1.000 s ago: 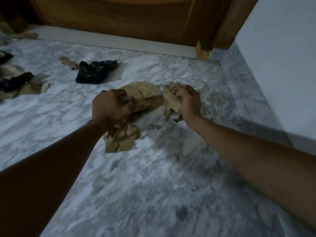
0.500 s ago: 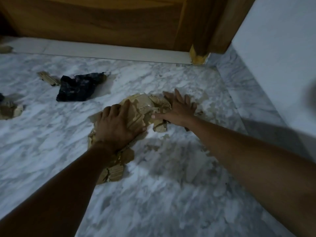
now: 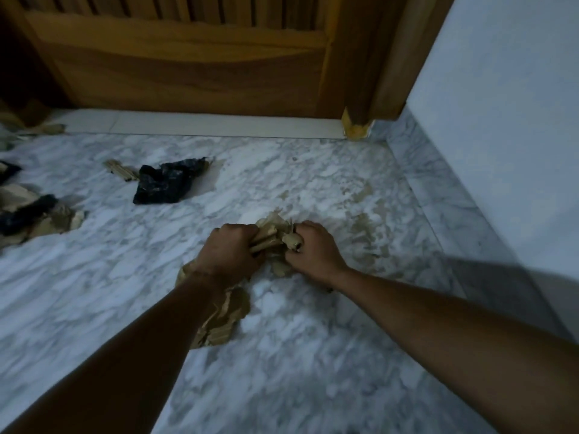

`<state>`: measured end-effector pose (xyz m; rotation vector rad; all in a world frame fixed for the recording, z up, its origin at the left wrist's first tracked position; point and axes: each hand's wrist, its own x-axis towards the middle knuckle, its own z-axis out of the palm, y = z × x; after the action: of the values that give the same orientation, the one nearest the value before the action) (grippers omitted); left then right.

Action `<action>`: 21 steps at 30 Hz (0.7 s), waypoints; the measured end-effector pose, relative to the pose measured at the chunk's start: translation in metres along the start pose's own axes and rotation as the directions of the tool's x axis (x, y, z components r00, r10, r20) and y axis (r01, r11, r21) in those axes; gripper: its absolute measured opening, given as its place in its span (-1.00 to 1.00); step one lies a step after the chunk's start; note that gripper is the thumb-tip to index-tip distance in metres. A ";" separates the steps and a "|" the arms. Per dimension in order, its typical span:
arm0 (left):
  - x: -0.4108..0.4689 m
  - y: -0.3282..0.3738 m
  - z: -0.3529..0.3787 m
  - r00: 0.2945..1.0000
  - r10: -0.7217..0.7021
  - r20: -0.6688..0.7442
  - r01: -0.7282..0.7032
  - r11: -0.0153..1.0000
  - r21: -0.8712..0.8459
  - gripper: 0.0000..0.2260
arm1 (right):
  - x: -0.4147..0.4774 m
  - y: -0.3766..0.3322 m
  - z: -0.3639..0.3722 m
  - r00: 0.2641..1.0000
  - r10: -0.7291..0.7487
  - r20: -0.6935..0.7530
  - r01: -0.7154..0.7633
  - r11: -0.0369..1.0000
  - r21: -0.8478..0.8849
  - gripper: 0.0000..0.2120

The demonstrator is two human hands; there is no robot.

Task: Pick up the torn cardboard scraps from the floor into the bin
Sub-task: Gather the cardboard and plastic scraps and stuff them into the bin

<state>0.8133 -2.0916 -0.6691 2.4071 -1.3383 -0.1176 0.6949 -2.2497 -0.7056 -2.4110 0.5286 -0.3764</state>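
A white marble floor with grey veins [image 3: 313, 371] fills most of the frame, smooth and faintly glossy, with tan stains right of centre. Across the top stands a brown wooden door [image 3: 188, 73] with visible grain and vertical slats along its upper edge. A plain pale wall [image 3: 517, 120] takes the upper right. A flat pale threshold strip [image 3: 203, 126] runs under the door.

At the left edge lies a heap of tan torn cardboard mixed with black scraps [image 3: 47, 220]. Above and left of centre sits a crumpled black lump with a shiny, creased surface [image 3: 166, 183].

A ragged sheet of tan corrugated cardboard [image 3: 224, 321] lies on the floor just below centre, partly under the left wrist. The left hand [image 3: 230, 252] and the right hand [image 3: 316, 252] meet at the centre, knuckles up, fingers curled tight. Both clutch a crushed wad of tan cardboard scraps [image 3: 271, 238] squeezed between them, low over the floor; I cannot tell whether it touches it.

A small ribbed cardboard strip [image 3: 120, 170] rests just left of the black lump.
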 end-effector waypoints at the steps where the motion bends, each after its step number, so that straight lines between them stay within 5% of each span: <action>1: -0.005 0.004 -0.004 1.000 0.014 -0.027 -0.014 1.000 -0.012 -0.82 | -0.003 -0.005 -0.008 1.000 0.018 -0.025 -0.017 0.999 0.041 -0.72; 5: -0.008 0.007 -0.026 0.993 0.043 -0.107 -0.041 0.999 0.017 -0.74 | -0.003 -0.022 -0.031 0.995 0.052 -0.079 -0.042 0.992 0.122 -0.59; 9: -0.013 0.006 -0.051 0.994 0.016 -0.105 -0.013 0.999 0.030 -0.66 | -0.007 -0.040 -0.032 0.986 0.145 -0.083 -0.119 0.960 0.254 -0.66; 14: -0.051 -0.005 -0.071 0.982 -0.190 -0.014 0.191 0.982 0.014 -0.62 | -0.014 -0.068 -0.019 0.993 0.109 0.045 -0.117 0.955 0.273 -0.69; 19: -0.111 -0.005 -0.047 0.852 -0.424 0.308 0.402 0.906 0.135 0.01 | -0.033 -0.072 0.008 0.964 -0.071 0.257 0.054 0.996 0.071 -0.64; 21: -0.119 -0.005 -0.027 0.845 -0.439 0.305 0.420 0.898 0.127 0.14 | -0.042 -0.068 0.014 0.951 -0.082 0.297 0.097 0.995 -0.033 -0.64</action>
<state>0.7600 -1.9825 -0.6587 2.7884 -0.8972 -0.6352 0.6825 -2.1741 -0.6785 -2.4831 0.2972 -0.0366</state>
